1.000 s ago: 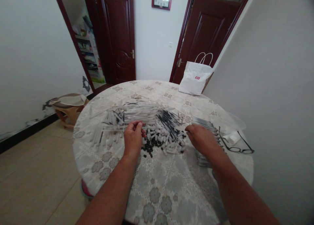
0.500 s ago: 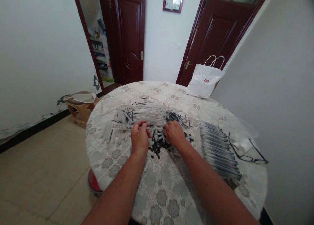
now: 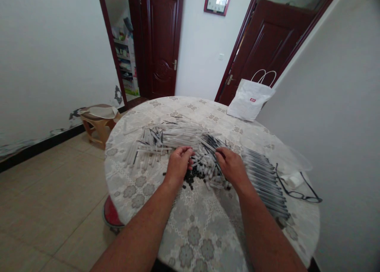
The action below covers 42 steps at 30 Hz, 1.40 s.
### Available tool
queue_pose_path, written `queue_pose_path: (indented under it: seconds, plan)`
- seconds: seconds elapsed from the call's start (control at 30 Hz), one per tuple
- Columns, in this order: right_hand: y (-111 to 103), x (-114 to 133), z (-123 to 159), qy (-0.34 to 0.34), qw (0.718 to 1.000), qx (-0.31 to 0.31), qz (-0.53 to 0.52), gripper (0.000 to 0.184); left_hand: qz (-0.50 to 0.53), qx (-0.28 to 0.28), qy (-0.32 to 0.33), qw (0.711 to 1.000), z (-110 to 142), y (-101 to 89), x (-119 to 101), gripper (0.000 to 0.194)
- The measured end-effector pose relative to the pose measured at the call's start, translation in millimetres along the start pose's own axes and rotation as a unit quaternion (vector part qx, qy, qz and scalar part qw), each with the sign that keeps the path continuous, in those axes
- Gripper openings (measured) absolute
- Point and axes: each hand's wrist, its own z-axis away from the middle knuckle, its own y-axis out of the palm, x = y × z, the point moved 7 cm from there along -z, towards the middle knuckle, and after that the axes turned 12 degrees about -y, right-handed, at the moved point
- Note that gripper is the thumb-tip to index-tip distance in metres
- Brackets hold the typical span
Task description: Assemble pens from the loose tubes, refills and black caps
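Observation:
My left hand (image 3: 179,164) is closed in a pinch above small black pen plugs (image 3: 190,179); what lies between its fingertips is too small to make out. To its right, my right hand (image 3: 232,166) pinches one end of a whitish pen barrel (image 3: 208,146), which points up and left over the dark refills (image 3: 214,140). Short white pen parts (image 3: 208,163) are heaped between both hands. Beyond them lies a broad pile of translucent pen barrels (image 3: 182,134). Right of my right hand, a row of assembled-looking pens (image 3: 265,179) lies side by side.
The round table wears a flowered cloth (image 3: 196,240). Black-framed glasses (image 3: 305,197) and a small white item (image 3: 295,180) lie at the right edge. A white paper bag (image 3: 249,100) stands at the back right. A red-topped stool (image 3: 111,212) is below the left edge.
My right hand has moved right, away from the small parts, and a pen barrel now shows at its fingertips. My left hand has shifted slightly right. The view has turned a little.

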Motion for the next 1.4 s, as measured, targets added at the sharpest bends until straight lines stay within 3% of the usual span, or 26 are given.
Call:
queue_pose_path:
  seconds: [0.1, 0.2, 0.3, 0.43, 0.57, 0.67, 0.9, 1.27, 1.4]
  plan:
    - [-4, 2, 11, 0.014, 0.994, -0.048, -0.093, 0.026, -0.055, 0.061, -0.002, 0.997, 7, 15.7, 0, 0.038]
    - [8, 16, 16, -0.018, 0.988, -0.024, -0.153, 0.023, -0.084, 0.106, 0.007, 0.991, 14, 27.4, 0, 0.039]
    - [15, 22, 18, -0.054, 0.985, 0.006, -0.165, 0.024, -0.08, 0.102, 0.002, 0.992, 14, 28.1, 1, 0.034]
    - [5, -14, 23, 0.03, 0.999, -0.017, -0.015, 0.034, -0.014, 0.045, 0.002, 0.999, 6, 15.7, 2, 0.035]
    - [5, -48, 32, 0.137, 0.981, 0.09, 0.105, 0.026, 0.005, 0.022, -0.016, 1.0, 3, 9.6, 4, 0.033]
    - [11, -48, 35, 0.154, 0.969, 0.154, 0.118, 0.027, 0.003, 0.033, -0.026, 0.999, 4, 12.5, 5, 0.03]
    - [31, -40, 37, 0.169, 0.956, 0.202, 0.133, 0.029, 0.008, 0.063, -0.029, 0.998, 5, 18.4, 10, 0.032]
    - [33, -41, 34, 0.149, 0.971, 0.154, 0.11, 0.03, 0.077, 0.056, -0.042, 0.995, 1, 15.0, 12, 0.031]
    - [17, -40, 32, 0.137, 0.981, 0.064, 0.121, 0.023, 0.109, 0.064, -0.055, 0.99, 0, 13.5, 14, 0.03]
